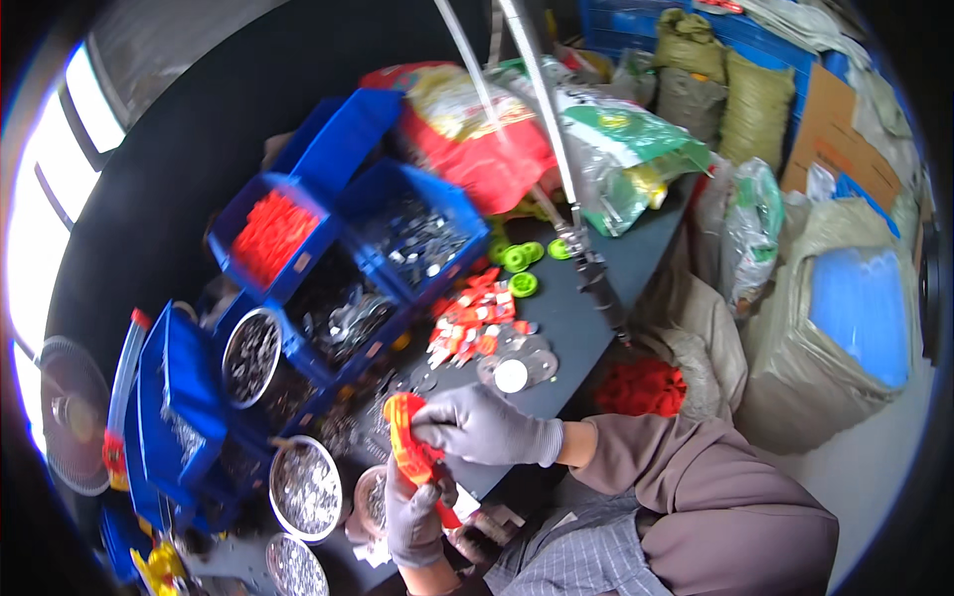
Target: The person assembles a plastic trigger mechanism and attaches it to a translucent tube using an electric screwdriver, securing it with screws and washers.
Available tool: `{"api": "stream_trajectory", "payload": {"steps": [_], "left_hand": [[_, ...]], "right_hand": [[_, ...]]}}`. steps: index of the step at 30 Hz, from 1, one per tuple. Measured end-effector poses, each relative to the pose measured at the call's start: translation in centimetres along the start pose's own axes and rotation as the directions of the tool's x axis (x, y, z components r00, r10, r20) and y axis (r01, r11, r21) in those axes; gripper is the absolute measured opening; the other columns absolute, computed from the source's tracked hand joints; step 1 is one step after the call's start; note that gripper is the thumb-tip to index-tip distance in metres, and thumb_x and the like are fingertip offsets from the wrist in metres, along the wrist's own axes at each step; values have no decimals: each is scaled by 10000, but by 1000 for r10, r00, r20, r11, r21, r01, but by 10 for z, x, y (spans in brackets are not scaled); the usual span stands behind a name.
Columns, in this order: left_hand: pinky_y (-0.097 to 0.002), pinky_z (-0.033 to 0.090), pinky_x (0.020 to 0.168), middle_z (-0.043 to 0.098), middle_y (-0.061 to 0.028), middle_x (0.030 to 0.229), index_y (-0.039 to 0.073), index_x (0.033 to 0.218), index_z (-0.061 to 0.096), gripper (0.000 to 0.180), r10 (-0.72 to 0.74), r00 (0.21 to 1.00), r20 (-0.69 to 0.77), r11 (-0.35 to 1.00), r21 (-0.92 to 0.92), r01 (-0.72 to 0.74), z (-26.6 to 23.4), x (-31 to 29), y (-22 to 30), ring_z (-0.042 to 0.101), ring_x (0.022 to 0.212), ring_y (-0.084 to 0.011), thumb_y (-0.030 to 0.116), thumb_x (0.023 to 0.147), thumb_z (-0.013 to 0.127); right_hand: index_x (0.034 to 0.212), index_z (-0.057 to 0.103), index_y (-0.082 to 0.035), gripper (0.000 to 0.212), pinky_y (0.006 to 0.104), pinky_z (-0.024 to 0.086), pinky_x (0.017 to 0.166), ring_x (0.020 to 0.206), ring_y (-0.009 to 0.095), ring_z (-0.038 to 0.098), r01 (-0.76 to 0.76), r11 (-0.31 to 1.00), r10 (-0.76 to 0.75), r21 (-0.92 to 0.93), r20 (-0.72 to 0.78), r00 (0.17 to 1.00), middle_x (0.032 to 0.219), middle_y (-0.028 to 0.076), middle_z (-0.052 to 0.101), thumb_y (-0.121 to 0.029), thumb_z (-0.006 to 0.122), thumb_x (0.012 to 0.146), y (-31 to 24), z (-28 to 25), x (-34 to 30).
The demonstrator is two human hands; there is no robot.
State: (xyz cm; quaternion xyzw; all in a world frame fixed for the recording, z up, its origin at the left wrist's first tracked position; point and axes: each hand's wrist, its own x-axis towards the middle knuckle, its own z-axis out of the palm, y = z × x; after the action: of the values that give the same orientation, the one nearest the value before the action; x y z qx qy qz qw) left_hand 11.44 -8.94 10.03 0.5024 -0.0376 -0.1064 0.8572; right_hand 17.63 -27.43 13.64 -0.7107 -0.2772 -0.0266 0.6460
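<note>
Your left hand [412, 526] and right hand [485, 427] have fingers clasped on one orange-red part [402, 447], apparently unfinished, while loose red pieces [472, 320] lie unhandled on the tabletop [574, 316].

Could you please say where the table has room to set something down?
The dark table looks bare between the green wheels, round discs and hanging tool, and again right of that tool, toward the green-and-white bag. It is crowded left of the left hand with metal-filled bowls, farther back with blue bins and red parts.
</note>
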Motion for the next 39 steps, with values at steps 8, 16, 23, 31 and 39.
{"api": "stream_trajectory", "payload": {"steps": [8, 16, 23, 31, 39], "left_hand": [[-263, 502, 702, 596, -70, 1052, -10, 1436, 355, 819, 139, 983, -117, 947, 305, -98, 24, 18, -23, 592, 819, -134, 88, 763, 812], [-415, 543, 708, 682, -180, 996, 32, 1303, 525, 654, 385, 813, 437, -123, 897, -424, 15, 43, -79, 673, 806, -367, 34, 691, 757], [-455, 548, 669, 660, -196, 963, 119, 1212, 609, 598, 411, 832, 373, -42, 919, -391, 16, 46, -85, 659, 793, -394, 89, 637, 769], [-427, 538, 697, 684, -172, 982, 35, 1290, 534, 635, 384, 837, 391, 20, 902, -431, 21, 47, -77, 666, 800, -372, 45, 696, 758], [-395, 525, 881, 649, -227, 1136, 1, 1335, 502, 643, 486, 849, 208, 295, 875, -383, 32, 23, -44, 659, 1040, -346, 35, 755, 776]], "right_hand": [[1127, 645, 17, 211, 231, 491, 632, 714, 67, 599, 81, 993, 23, 89, -799, 602, 949, 25, 674, -78, 525, 981, 21, -160, -62], [1346, 487, 8, 457, 333, 433, 965, 1096, 212, 565, -286, 957, 79, -59, -890, 449, 1223, 116, 608, -87, 550, 904, 178, -365, -19], [1094, 652, 22, 333, 302, 488, 785, 881, 162, 621, -318, 946, 194, 69, -904, 381, 967, 79, 678, -203, 699, 853, 167, -362, -41], [956, 688, -18, 370, 275, 482, 593, 645, 141, 605, -753, 295, 935, 589, -15, 355, 840, 58, 703, -366, 561, 964, 68, -182, -333], [1200, 608, 31, 322, 239, 382, 525, 588, 80, 476, -467, 791, 611, 395, -463, 642, 708, -5, 541, -185, 452, 1019, 16, -162, -224]]}}
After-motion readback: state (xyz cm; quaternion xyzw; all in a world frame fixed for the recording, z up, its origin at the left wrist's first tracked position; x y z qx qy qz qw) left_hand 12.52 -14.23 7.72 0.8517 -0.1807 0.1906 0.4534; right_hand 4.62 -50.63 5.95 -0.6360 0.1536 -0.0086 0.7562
